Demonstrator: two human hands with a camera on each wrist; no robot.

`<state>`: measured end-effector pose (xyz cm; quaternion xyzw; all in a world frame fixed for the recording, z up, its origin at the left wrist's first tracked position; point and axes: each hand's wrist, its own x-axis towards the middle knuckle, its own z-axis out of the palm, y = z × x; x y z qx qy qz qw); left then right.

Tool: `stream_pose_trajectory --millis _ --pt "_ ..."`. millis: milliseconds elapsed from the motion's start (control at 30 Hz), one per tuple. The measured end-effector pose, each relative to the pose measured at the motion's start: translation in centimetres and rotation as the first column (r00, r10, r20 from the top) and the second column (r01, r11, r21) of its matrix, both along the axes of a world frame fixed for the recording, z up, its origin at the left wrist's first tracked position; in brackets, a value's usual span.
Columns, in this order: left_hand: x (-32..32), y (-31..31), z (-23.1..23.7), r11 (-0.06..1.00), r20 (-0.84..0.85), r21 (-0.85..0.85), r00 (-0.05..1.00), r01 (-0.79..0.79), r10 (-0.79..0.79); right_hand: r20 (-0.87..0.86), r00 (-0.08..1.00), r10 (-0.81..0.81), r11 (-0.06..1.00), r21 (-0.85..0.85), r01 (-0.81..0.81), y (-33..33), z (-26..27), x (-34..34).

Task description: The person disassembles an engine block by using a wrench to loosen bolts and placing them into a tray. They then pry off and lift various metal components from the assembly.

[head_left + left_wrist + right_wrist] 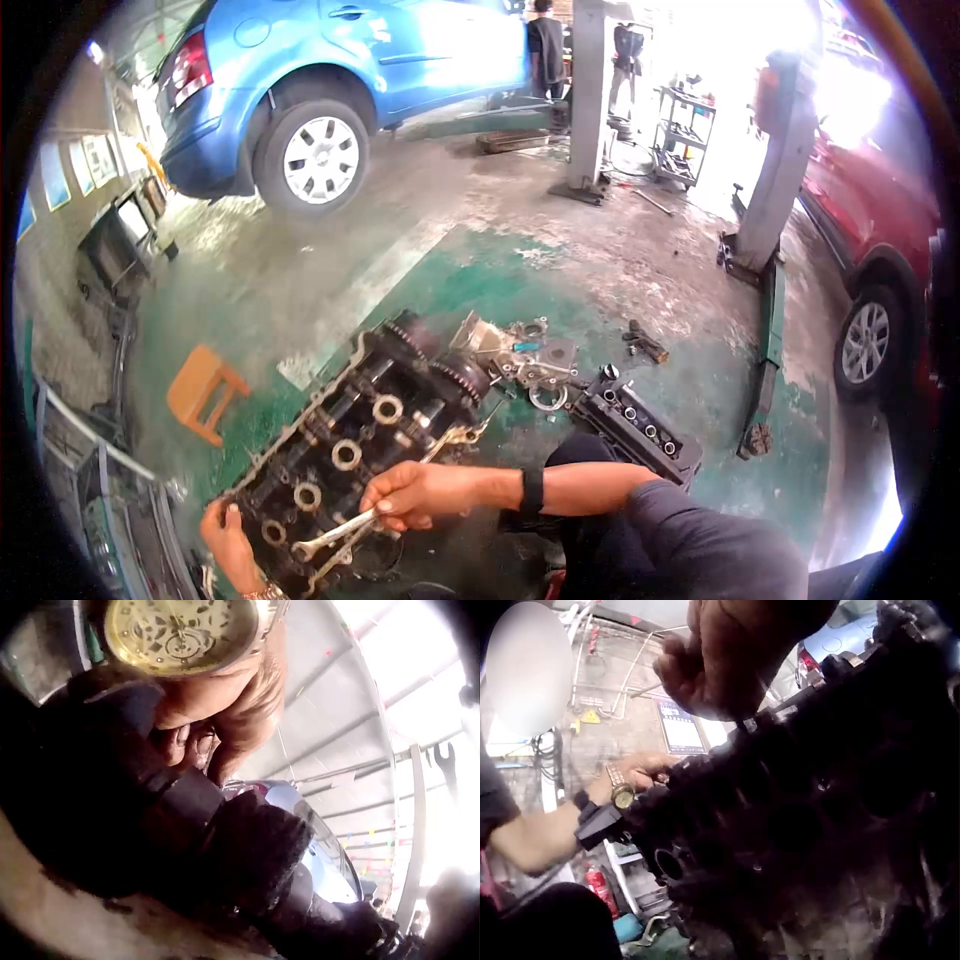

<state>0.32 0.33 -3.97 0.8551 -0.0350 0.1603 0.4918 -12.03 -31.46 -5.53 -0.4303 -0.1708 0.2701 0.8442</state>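
A dark engine (327, 455) with round openings along its top lies at an angle in the head view. My left hand (232, 548) grips its near left end; in the left wrist view that hand (225, 712) has curled fingers against the dark metal. Above the engine's near side, my right hand (420, 495) holds a silver wrench (335, 535), whose ring end points left over the engine top. An open wrench jaw shows at the right of the left wrist view. In the right wrist view my right hand (731, 660) is over the engine's edge, mostly in shadow.
A valve cover (640, 425) and metal parts (545, 360) lie on the floor beyond the engine. An orange stool (205, 392) stands left. Farther off are a raised blue car (430, 60), a lift post (775, 165), a red car (885, 200) and a tool cart (685, 135).
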Motion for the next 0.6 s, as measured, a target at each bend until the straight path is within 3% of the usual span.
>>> stream_pose_trajectory --millis 33,67,133,167,267,300,400,433,467,533,600 --pt "0.2 -0.2 0.5 0.993 -0.055 0.112 0.998 -0.033 0.04 0.012 0.999 -0.044 0.998 0.037 0.043 0.0 -0.3 0.2" --pt "0.2 -0.7 0.8 0.992 -0.042 0.12 0.999 -0.026 0.032 0.011 0.999 -0.047 0.994 0.101 0.046 0.0 -0.6 0.2" --pt "-0.1 -2.2 1.3 0.964 0.071 0.265 0.997 -0.02 0.001 -0.035 0.999 -0.005 0.981 0.196 0.012 -0.4 -1.1 0.1" --pt "-0.6 -3.4 2.3 0.912 0.1 0.391 0.991 -0.125 0.092 -0.033 0.999 -0.001 0.981 0.193 0.008 -0.6 -1.4 -0.1" --pt "-0.2 -4.8 2.9 0.895 0.038 0.435 0.995 -0.099 0.091 0.029 0.999 -0.03 0.988 0.151 0.026 -2.3 -1.4 -0.3" --pt "-0.7 -4.4 3.3 0.818 0.042 0.558 0.989 -0.141 0.142 0.012 1.0 -0.026 0.984 0.175 0.023 -2.0 -2.0 -0.2" --pt "-3.6 -6.4 6.3 0.75 -0.007 0.655 0.992 -0.092 0.128 0.019 0.999 -0.033 0.982 0.185 0.029 -2.0 -2.6 0.0" --pt "-3.9 -7.1 6.8 0.729 -0.035 0.674 0.981 -0.116 0.189 0.019 0.998 -0.057 0.983 0.178 0.053 -2.1 -2.5 -0.1" --pt "-4.0 -7.1 7.1 0.726 -0.032 0.677 0.982 -0.116 0.186 0.021 0.996 -0.082 0.982 0.173 0.077 -2.2 -2.5 -0.1" --pt "-4.0 -6.6 7.3 0.61 0.05 0.789 0.997 -0.072 0.053 0.006 0.996 -0.084 0.983 0.167 0.082 -2.4 -2.6 -0.1" --pt "-3.9 -6.3 7.3 0.589 0.069 0.807 0.998 -0.052 -0.007 0.034 0.994 -0.101 0.985 0.142 0.095 -2.6 -2.8 0.0"
